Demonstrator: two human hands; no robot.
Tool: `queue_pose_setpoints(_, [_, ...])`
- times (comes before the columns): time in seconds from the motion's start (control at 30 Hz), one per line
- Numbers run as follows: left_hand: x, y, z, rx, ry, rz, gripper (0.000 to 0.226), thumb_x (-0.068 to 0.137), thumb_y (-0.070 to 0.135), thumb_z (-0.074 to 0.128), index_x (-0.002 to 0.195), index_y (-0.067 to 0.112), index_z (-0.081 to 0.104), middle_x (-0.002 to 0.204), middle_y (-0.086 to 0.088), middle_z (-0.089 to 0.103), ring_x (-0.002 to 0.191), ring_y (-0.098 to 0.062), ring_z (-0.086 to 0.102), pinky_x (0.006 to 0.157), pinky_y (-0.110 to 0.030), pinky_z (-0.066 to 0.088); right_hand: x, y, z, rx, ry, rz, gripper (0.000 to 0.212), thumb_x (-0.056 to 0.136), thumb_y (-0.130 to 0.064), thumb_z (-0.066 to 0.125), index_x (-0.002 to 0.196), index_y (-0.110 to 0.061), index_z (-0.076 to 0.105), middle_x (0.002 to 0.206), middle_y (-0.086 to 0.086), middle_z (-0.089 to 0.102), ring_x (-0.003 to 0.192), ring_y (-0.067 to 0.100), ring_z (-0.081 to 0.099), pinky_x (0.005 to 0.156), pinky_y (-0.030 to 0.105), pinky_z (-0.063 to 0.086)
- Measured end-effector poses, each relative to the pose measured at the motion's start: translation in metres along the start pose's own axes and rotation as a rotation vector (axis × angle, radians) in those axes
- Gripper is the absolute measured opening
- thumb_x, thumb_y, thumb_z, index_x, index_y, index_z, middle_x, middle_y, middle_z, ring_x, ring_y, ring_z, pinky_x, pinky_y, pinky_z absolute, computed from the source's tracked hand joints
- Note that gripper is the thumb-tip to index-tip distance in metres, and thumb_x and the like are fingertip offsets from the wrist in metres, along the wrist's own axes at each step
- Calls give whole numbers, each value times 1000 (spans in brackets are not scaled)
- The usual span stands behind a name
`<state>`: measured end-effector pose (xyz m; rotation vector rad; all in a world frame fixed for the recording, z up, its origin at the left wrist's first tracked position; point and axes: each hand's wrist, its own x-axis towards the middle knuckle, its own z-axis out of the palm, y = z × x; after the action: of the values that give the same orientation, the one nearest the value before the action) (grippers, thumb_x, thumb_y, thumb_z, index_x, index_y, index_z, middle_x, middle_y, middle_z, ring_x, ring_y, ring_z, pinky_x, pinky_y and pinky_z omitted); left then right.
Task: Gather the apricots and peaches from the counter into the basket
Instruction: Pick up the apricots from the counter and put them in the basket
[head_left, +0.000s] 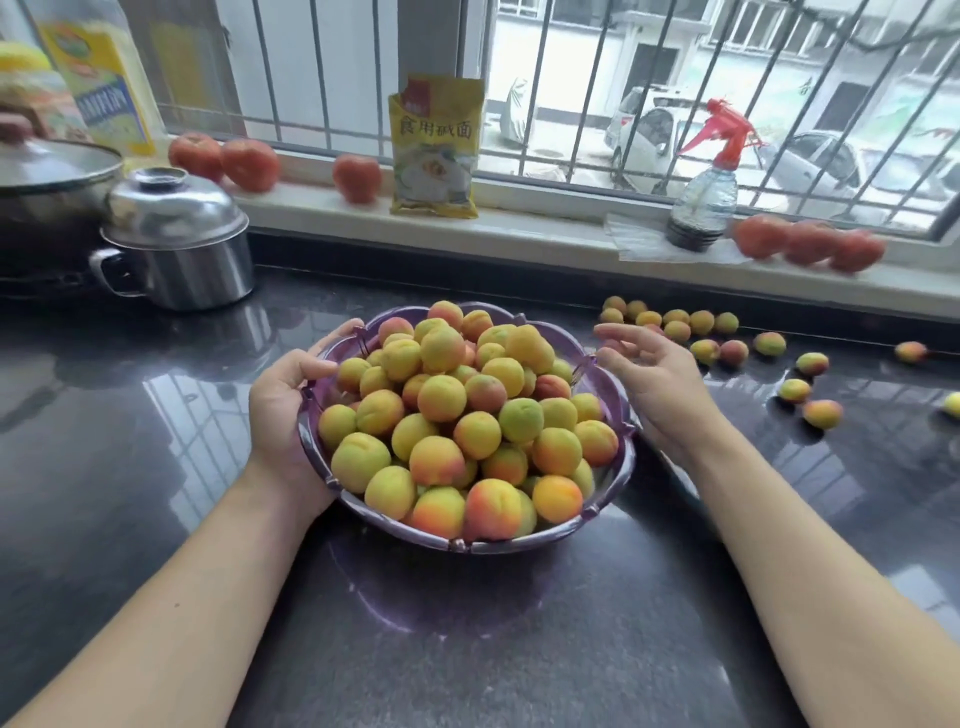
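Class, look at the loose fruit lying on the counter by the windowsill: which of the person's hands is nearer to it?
Right. The right hand is open beside the basket, close to the loose fruit. The left hand holds the basket's opposite rim, farther away.

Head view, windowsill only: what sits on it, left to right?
Two tomatoes → single tomato → yellow packet → spray bottle → three tomatoes.
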<state>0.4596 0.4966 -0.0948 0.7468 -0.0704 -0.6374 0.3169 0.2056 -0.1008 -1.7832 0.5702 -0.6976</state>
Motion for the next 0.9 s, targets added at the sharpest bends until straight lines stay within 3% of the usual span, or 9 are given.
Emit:
queue_pose_setpoints(0.07, [1,0,-2,7,-10,6,65,75,18,50,139,11,59,138,-21,67,128,-40,65,112,-56,48,-9,-19,-9,15,-42,-65,28,89,-11,76,107,-32,77,107,-3,75,111,21,68,89,32,56])
queue_pose_setpoints(0.13, [1,0,-2,16,-15,13,64,75,18,51,137,12,59,141,-22,65,132,-41,63,111,-56,50,-25,-42,-16,26,-109,-121,27,95,-16,70,113,-35,75,112,-3,74,110,19,68,91,33,55])
queue_pose_setpoints(0.27, [-2,-1,0,41,-21,15,77,74,19,51,151,8,54,134,-20,70,117,-37,70,103,-53,57,-60,-66,-13,-62,-200,-249,32,103,-9,55,120,-30,71,109,-5,75,109,13,69,98,32,55])
queue_pose_setpoints(0.37, [0,-1,-2,36,-33,17,66,74,20,51,140,12,59,133,-20,70,116,-37,69,101,-52,58,-68,-70,-2,-195,-191,-320,36,97,-8,65,126,-29,65,110,-6,74,106,11,70,95,32,57])
queue_pose_setpoints(0.47, [2,-2,-4,26,-56,9,61,74,19,51,134,12,59,126,-18,72,115,-37,69,97,-52,60,-67,-71,5,-204,-177,-320,32,90,-8,74,118,-22,69,107,-5,75,102,13,72,93,40,58])
queue_pose_setpoints(0.67, [2,-2,-4,23,-86,4,59,75,19,51,133,11,60,120,-18,73,104,-35,74,84,-50,64,-67,-69,22,-439,-151,-369,25,88,-21,77,112,-26,72,102,-18,70,98,0,65,83,15,55])
queue_pose_setpoints(0.9, [3,-2,-5,15,-87,3,62,74,18,51,136,12,58,126,-19,71,112,-37,70,91,-52,62,-68,-67,33,-459,-102,-379,21,87,-24,78,106,-25,71,96,-16,68,93,5,65,84,19,54])
